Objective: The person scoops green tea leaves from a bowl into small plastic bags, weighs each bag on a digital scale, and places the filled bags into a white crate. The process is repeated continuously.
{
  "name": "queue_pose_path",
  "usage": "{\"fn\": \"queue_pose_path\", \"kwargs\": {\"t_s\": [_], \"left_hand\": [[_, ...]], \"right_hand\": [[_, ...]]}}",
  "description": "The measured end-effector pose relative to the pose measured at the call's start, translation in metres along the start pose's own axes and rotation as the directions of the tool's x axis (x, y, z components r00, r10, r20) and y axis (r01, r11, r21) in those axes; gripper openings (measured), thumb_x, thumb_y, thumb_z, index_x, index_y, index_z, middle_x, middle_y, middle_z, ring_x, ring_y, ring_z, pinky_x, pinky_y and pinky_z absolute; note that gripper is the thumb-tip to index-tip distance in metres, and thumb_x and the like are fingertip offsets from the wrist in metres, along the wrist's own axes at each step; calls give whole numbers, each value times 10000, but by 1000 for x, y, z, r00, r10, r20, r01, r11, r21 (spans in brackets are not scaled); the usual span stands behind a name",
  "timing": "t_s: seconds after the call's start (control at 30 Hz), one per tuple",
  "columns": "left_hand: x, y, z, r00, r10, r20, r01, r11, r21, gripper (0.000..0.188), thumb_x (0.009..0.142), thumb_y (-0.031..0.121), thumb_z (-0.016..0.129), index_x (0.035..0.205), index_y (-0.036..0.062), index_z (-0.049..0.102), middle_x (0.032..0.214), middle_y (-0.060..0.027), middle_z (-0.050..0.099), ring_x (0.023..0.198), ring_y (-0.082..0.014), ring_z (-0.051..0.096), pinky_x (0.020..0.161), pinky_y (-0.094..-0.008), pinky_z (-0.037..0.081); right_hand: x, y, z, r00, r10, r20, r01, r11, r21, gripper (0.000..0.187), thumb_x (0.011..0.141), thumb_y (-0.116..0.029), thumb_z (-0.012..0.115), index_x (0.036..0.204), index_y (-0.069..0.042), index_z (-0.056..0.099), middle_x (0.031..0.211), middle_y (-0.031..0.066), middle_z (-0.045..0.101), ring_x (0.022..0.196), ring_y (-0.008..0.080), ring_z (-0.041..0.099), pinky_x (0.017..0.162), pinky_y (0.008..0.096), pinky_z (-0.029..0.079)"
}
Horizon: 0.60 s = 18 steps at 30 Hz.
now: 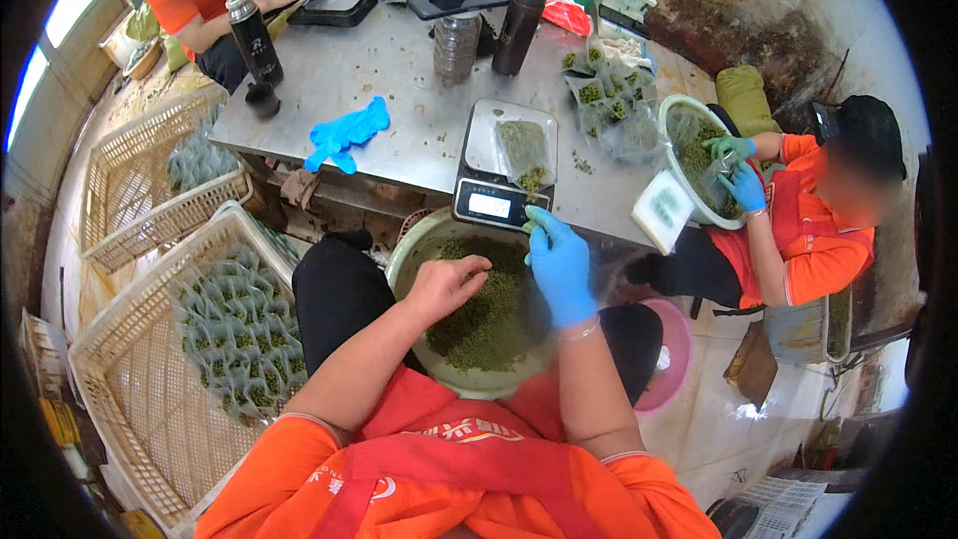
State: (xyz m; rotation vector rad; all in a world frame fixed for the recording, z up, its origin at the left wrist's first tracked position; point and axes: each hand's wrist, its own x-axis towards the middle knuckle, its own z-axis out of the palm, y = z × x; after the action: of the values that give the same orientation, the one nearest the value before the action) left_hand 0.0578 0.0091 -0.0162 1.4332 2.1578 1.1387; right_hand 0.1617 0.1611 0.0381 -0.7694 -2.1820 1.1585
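Lying on scale (483,147), pouch (522,145) beyond both hands (447,289) (559,265), left one over bowl (479,379)

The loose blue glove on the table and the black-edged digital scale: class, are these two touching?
Apart. The head view shows it plainly: bare metal tabletop lies between the glove and the scale.

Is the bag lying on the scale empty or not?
Not empty: green pieces show through the clear bag on the scale, most thickly at the bag's near end.

Orange sleeves (639,494) — one blue glove (561,277)
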Motion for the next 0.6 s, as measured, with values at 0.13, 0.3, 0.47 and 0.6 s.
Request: {"fn": "queue_pose_path", "kwargs": {"t_s": [0.13, 0.3, 0.47, 0.6], "left_hand": [[0, 3, 4, 1000, 16, 8, -16, 1000, 6, 213, 818, 235, 593, 1004, 140, 635, 748, -113, 644, 682, -275, 631, 604, -363, 500], [-3, 0, -1, 1000, 22, -4, -22, 999, 34, 209, 823, 239, 594, 1001, 138, 634, 738, -107, 643, 661, -275, 627, 596, -363, 497], [-1, -1, -3, 997, -13, -78, 12, 1000, -25, 190, 830, 219, 594, 986, 118, 638, 737, -115, 640, 635, -254, 628, 584, -353, 493], [4, 3, -7, 998, 12, -67, -13, 1000, -17, 197, 819, 219, 616, 982, 110, 640, 723, -111, 639, 638, -243, 634, 585, -342, 498]], "right_hand": [[-10, 6, 4, 999, 13, -29, -6, 976, 219, 286, 861, -35, 501, 1135, -47, 583, 1075, 101, 607, 693, 124, 578, 601, 251, 490], [-10, 12, 7, 995, -18, -94, 44, 961, 273, 289, 866, -6, 491, 1139, -40, 581, 1138, 95, 575, 674, 96, 553, 579, 229, 480], [-13, 8, -5, 992, -124, -6, 123, 991, -42, 317, 836, -62, 535, 1150, -48, 572, 1264, 143, 485, 702, 162, 571, 652, 271, 486], [-1, -1, 2, 990, -72, 118, 94, 976, -197, 391, 805, -103, 559, 1194, -66, 539, 1319, 166, 417, 899, 283, 588, 770, 336, 480]]}}
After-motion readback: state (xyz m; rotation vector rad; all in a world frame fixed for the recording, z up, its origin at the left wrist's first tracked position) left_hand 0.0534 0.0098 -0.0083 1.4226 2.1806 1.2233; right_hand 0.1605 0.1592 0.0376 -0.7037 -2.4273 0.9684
